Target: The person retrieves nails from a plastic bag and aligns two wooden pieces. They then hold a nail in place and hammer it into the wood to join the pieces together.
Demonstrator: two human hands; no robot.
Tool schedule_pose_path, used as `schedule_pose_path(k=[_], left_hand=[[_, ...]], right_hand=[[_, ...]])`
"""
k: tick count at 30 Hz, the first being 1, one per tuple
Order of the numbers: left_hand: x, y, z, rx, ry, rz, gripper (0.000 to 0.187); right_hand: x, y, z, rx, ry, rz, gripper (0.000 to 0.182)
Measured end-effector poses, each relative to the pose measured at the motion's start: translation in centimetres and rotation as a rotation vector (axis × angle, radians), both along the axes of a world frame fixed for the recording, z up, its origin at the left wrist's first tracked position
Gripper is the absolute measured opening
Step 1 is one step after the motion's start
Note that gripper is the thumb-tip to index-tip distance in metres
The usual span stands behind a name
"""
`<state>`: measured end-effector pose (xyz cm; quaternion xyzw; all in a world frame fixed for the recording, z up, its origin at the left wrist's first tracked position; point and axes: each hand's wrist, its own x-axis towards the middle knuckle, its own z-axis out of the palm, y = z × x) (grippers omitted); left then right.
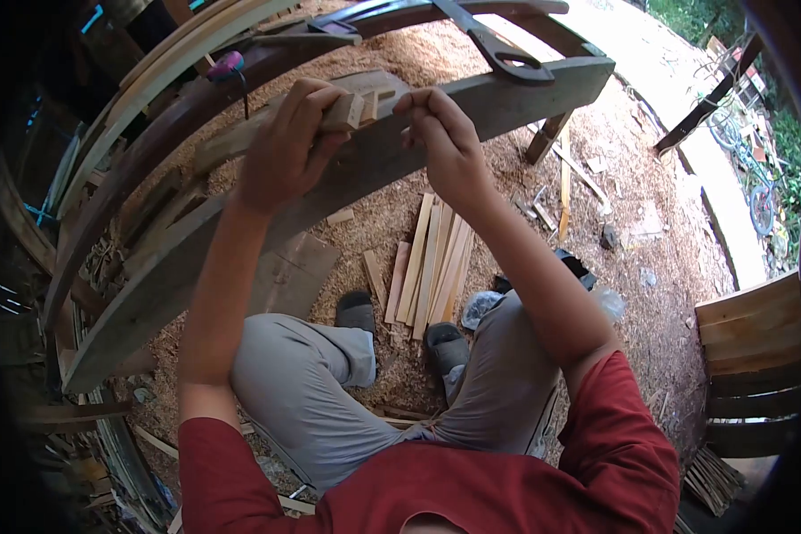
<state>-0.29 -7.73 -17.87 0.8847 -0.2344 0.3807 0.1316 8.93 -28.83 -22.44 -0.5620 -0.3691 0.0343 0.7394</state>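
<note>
My left hand grips a small pale wooden block and holds it against the top of a long grey wooden beam that runs across in front of me. My right hand is just to the right of the block, its fingers pinched together at the beam's upper edge near the block's end. What the fingertips pinch is too small to tell. I am seated, with both knees in grey trousers below the beam.
A bundle of thin wooden slats lies on the sawdust-covered ground between my feet. A metal clamp sits on the beam's far end. Curved timber planks stack at left. Wooden boards stand at right.
</note>
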Motion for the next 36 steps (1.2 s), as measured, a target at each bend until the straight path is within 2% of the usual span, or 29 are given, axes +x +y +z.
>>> schedule_pose_path(k=[4,8,10,13,17,22,24,26,28,31,32,34,36], left_hand=[[-1.0,-3.5,2.7,-0.083,-0.079,-0.071,0.038],[-2.2,-6.7,3.8,-0.272,-0.066,-0.186,0.036],[-2.8,-7.7,3.9,-0.320,-0.080,-0.205,0.035],[-3.3,-8.3,3.6,-0.325,-0.126,-0.175,0.034],[-3.8,-8.1,2.2,-0.432,-0.063,-0.209,0.032],[-3.4,-6.2,0.3,-0.540,-0.017,-0.261,0.030],[-3.2,-5.4,-0.1,-0.795,0.105,-0.313,0.033],[-3.0,-4.1,-0.3,-0.850,0.105,-0.354,0.034],[-3.3,-3.4,0.5,-0.903,0.105,-0.394,0.035],[-3.4,-2.8,1.2,-1.029,0.056,-0.507,0.034],[-3.1,-2.3,1.1,-0.998,0.026,-0.508,0.037],[-3.0,-1.5,0.9,-0.967,-0.007,-0.507,0.040],[-3.1,-0.9,1.0,-0.969,-0.004,-0.462,0.045]], right_hand=[[-2.7,-1.1,3.8,0.054,-0.119,-0.026,0.023],[-3.6,-2.5,5.8,0.111,-0.211,-0.017,0.026],[-4.0,-3.2,6.3,0.018,-0.317,-0.085,0.029],[-4.8,-3.7,6.8,0.017,-0.420,-0.183,0.033],[-5.4,-3.6,7.0,-0.030,-0.404,-0.198,0.033],[-4.8,-2.8,7.3,0.009,-0.278,-0.054,0.026],[-4.1,-2.3,7.5,-0.047,-0.331,-0.072,0.024],[-4.7,-1.7,8.7,-0.008,-0.080,0.101,0.022],[-4.2,-1.2,9.4,-0.071,-0.072,0.100,0.022],[-3.3,0.1,10.6,-0.356,-0.451,-0.006,0.024],[-3.4,0.7,11.2,-0.356,-0.455,-0.004,0.024],[-3.2,2.3,12.3,-0.327,-0.766,-0.048,0.022],[-3.0,3.2,13.7,-0.346,-0.826,-0.054,0.022]])
